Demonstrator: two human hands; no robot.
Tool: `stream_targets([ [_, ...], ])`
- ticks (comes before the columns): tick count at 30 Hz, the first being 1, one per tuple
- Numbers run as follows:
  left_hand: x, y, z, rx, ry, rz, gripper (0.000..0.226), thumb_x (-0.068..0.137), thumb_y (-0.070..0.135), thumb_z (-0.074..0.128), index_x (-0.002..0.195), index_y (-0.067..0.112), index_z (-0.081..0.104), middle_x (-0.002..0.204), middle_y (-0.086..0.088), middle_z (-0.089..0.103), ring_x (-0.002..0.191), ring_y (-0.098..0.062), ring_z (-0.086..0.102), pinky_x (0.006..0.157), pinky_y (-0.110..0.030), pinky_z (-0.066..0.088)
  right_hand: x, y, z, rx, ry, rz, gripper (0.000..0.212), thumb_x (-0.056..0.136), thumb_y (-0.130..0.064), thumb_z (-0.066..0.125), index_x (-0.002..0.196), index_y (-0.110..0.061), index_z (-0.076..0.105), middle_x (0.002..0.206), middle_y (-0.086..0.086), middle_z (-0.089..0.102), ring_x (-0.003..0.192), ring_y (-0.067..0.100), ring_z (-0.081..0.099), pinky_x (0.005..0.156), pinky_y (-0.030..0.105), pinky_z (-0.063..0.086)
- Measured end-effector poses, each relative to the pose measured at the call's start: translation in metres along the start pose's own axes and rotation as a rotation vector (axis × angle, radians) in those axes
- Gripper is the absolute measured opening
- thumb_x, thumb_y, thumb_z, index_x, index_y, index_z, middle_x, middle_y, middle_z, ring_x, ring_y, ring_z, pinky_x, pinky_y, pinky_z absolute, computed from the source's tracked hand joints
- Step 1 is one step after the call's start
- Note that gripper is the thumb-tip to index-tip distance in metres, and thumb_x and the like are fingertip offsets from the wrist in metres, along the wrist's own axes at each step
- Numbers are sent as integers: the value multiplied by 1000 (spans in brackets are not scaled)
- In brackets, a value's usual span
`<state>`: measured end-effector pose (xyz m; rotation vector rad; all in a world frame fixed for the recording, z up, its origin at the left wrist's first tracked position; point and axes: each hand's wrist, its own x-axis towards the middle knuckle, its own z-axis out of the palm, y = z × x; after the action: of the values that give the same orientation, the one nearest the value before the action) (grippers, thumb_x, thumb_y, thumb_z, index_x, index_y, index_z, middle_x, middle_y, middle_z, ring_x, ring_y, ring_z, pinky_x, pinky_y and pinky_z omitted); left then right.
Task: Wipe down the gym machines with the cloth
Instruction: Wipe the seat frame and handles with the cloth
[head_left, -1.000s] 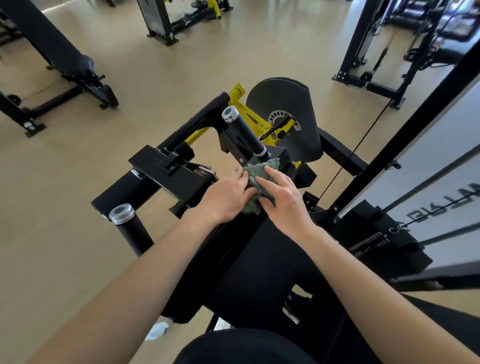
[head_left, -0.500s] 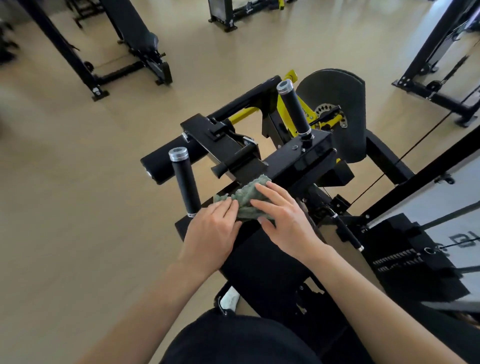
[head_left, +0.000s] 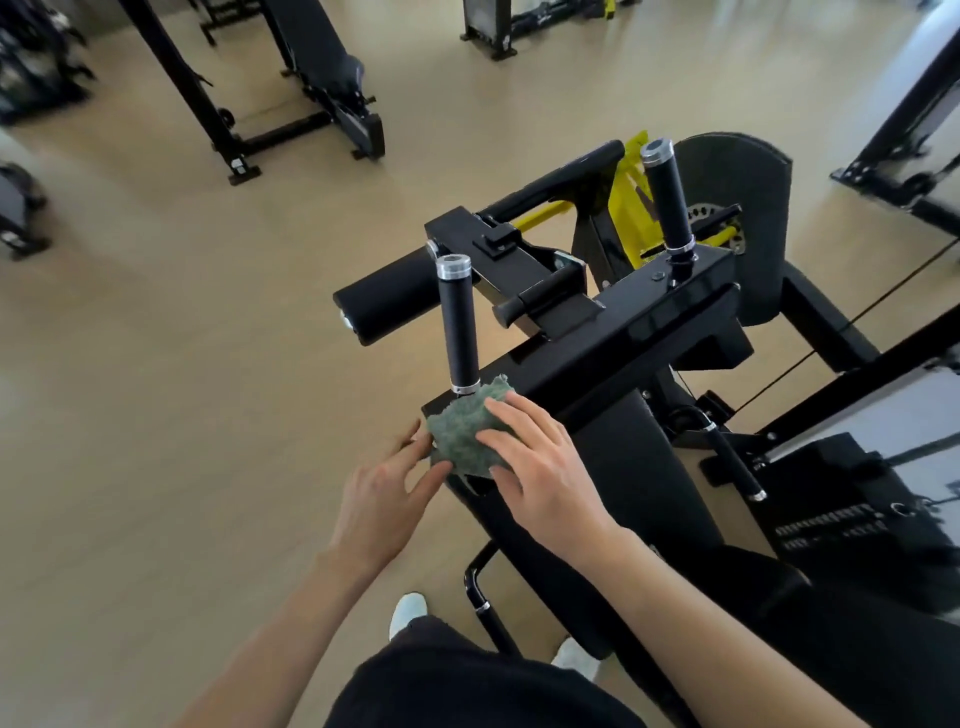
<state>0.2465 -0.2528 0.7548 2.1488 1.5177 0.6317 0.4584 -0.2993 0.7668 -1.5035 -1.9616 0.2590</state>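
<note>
Your right hand (head_left: 540, 478) lies flat on the crumpled green cloth (head_left: 462, 431). Its grip is spread, and the straight fingers press the cloth onto the near left corner of the black steel gym machine (head_left: 649, 322). The cloth touches the base of the black upright handle with a silver cap (head_left: 457, 322). Your left hand (head_left: 384, 483) is just beside it, grip spread too, fingertips touching the cloth's left edge. A black padded bench (head_left: 317, 47) stands well apart on the tan floor (head_left: 156, 364).
</note>
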Motion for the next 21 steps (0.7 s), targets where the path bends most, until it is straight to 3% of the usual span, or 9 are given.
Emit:
stream_targets([
  [1,1,-9,3,-107,-43,-12,56,92,61,58,135,26,66,134,9,67,104,-8,70,91,-38,59,0,-4,4,-3,15,21,34,87,-4,71,121,-6,69,145,8,54,146,25,38,113,46,42],
  [3,6,-21,5,-289,-92,-58,45,87,63,66,130,49,62,116,26,71,98,2,69,85,-23,57,1,-13,12,-3,59,72,31,86,-1,72,117,-4,70,140,8,57,140,25,43,110,44,46],
  [6,19,-33,10,-432,-100,-76,29,75,61,69,103,66,60,95,30,70,86,3,68,72,-8,48,5,-29,23,-38,166,135,24,84,4,73,107,-2,72,128,9,63,125,28,52,104,40,48],
  [9,39,-49,15,-478,-149,-7,12,76,56,65,88,56,64,85,19,68,75,-4,65,69,-24,52,10,-49,36,-114,236,176,20,83,7,75,101,-1,73,118,9,67,112,29,57,100,34,49],
  [13,68,-72,21,-521,-214,122,21,80,52,67,88,32,64,80,11,64,70,-8,58,67,-40,53,20,-65,50,-235,263,228,22,83,1,78,105,-1,74,114,8,68,106,30,57,97,33,49],
  [18,96,-90,14,-500,-230,216,23,85,53,67,84,30,64,83,16,63,79,-5,56,68,-30,47,27,-81,58,-353,266,373,31,82,-3,79,113,-4,73,119,7,65,113,27,52,104,30,45],
  [21,107,-90,4,-466,-185,226,21,86,49,68,85,29,66,86,17,58,84,-2,53,72,-22,42,27,-90,63,-427,268,454,36,82,-4,79,118,-7,73,123,7,65,116,26,53,103,37,45],
])
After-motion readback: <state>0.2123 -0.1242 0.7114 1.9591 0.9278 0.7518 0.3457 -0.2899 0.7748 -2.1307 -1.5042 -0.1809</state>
